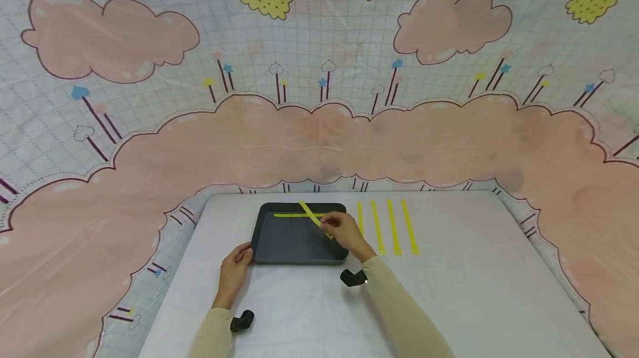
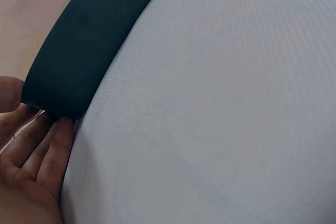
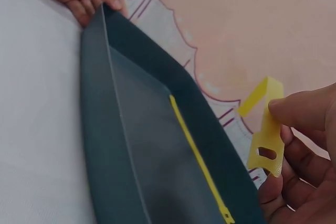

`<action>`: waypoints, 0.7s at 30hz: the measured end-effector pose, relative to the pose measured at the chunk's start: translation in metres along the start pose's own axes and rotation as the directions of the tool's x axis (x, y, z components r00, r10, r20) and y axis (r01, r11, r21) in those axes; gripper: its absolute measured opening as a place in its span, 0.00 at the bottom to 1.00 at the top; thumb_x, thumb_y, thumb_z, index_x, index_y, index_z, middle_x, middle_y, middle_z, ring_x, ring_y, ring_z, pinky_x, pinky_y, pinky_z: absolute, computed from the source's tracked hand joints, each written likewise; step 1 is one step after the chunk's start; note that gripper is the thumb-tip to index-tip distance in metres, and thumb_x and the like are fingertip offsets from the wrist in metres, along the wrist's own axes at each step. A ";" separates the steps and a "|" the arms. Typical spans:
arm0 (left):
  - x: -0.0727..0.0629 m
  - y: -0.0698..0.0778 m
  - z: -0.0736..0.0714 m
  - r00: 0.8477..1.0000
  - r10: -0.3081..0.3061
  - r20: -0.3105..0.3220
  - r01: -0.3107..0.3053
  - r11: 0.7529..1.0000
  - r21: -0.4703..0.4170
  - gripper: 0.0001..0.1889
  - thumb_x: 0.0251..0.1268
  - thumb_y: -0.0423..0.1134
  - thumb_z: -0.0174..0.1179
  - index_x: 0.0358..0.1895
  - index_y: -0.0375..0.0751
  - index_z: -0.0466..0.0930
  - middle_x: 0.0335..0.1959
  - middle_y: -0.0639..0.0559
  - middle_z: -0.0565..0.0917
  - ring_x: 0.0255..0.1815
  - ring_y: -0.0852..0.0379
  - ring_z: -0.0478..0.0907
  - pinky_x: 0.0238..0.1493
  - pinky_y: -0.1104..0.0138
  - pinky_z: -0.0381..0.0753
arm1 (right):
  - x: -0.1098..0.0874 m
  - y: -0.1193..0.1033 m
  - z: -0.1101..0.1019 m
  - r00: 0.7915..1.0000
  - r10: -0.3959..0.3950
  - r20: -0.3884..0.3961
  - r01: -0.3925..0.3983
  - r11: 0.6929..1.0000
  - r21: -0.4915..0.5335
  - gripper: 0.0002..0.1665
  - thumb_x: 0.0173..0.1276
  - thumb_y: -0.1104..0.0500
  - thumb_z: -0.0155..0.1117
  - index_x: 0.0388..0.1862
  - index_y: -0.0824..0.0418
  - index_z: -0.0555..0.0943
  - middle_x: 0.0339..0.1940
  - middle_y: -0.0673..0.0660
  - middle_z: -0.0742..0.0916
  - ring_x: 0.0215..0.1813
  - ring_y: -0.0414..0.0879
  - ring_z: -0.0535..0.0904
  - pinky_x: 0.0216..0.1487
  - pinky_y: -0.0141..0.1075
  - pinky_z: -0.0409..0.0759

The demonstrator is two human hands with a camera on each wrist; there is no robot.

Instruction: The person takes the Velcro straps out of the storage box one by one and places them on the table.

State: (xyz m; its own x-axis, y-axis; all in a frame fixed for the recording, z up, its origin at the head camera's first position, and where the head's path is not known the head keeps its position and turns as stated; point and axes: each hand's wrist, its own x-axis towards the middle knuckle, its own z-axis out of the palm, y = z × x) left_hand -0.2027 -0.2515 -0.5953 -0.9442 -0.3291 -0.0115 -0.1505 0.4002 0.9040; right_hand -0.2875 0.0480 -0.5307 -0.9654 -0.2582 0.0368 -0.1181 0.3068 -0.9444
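A dark grey rectangular tray (image 1: 292, 244) lies on the white table. My left hand (image 1: 233, 276) holds its near left corner, the thumb at the rim and the fingers against the outer wall. Over the tray's right part, my right hand (image 1: 345, 232) pinches a thin yellow plastic strap (image 1: 309, 212) between thumb and fingers. The right wrist view shows this strap's wide end with an oval slot (image 3: 267, 153), and its free end bent over. Another yellow strap (image 1: 291, 215) lies flat inside the tray along the far wall.
Several more yellow straps (image 1: 394, 227) lie side by side on the table (image 1: 479, 291), just right of the tray. A cloth printed with clouds (image 1: 319, 141) rises behind the table and spreads around its sides. A black wrist device (image 1: 353, 277) sits at each cuff.
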 end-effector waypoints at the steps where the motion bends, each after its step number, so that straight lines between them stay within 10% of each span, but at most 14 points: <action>1: 0.000 0.000 0.000 1.000 -0.006 -0.001 0.006 1.000 -0.002 0.19 0.74 0.42 0.55 0.63 0.39 0.77 0.55 0.40 0.84 0.50 0.65 0.81 0.47 0.81 0.72 | -0.001 -0.001 -0.002 1.000 -0.002 -0.004 0.002 1.000 0.007 0.05 0.65 0.66 0.66 0.40 0.62 0.85 0.37 0.57 0.88 0.35 0.40 0.80 0.36 0.31 0.79; 15: 0.001 0.000 -0.001 1.000 -0.009 0.013 0.009 1.000 0.007 0.20 0.75 0.43 0.54 0.64 0.40 0.76 0.57 0.40 0.84 0.42 0.82 0.74 0.46 0.85 0.70 | -0.011 -0.008 -0.032 0.992 0.005 -0.124 0.000 0.999 0.043 0.05 0.66 0.63 0.67 0.40 0.61 0.84 0.35 0.55 0.86 0.35 0.41 0.79 0.36 0.32 0.76; 21: -0.001 0.002 0.000 1.000 -0.003 0.006 0.003 1.000 0.021 0.19 0.75 0.42 0.54 0.64 0.39 0.76 0.57 0.40 0.83 0.47 0.73 0.78 0.46 0.85 0.69 | -0.015 -0.004 -0.046 0.987 0.010 -0.161 -0.002 0.999 0.052 0.06 0.66 0.63 0.67 0.42 0.61 0.85 0.37 0.57 0.87 0.37 0.41 0.79 0.40 0.31 0.76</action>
State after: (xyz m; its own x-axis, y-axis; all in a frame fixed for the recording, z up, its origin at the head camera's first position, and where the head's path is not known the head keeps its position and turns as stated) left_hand -0.2025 -0.2504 -0.5940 -0.9456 -0.3249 -0.0174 -0.1599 0.4173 0.8946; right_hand -0.2830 0.0934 -0.5126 -0.9914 -0.1041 0.0791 -0.1038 0.2589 -0.9603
